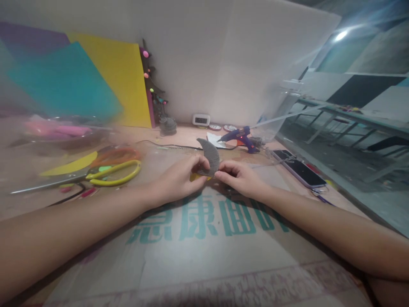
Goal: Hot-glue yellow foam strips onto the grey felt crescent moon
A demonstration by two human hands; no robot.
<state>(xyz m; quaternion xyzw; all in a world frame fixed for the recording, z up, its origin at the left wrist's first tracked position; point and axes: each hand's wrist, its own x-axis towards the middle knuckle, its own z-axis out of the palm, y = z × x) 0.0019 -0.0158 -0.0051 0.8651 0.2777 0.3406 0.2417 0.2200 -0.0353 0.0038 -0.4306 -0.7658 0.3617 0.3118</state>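
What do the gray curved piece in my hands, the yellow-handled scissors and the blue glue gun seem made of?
Gray curved pointed piece: perhaps yarn or felt, matte, with fine lines across it.
Yellow-handled scissors: silvery-gray blades suggest metal; the evenly coloured, smooth handles look like plastic.
Blue pistol-shaped glue gun: probably hard plastic, given its smooth, molded-looking body.

Head-worn view, facing forward and down, near the hands (pixel 184 178)
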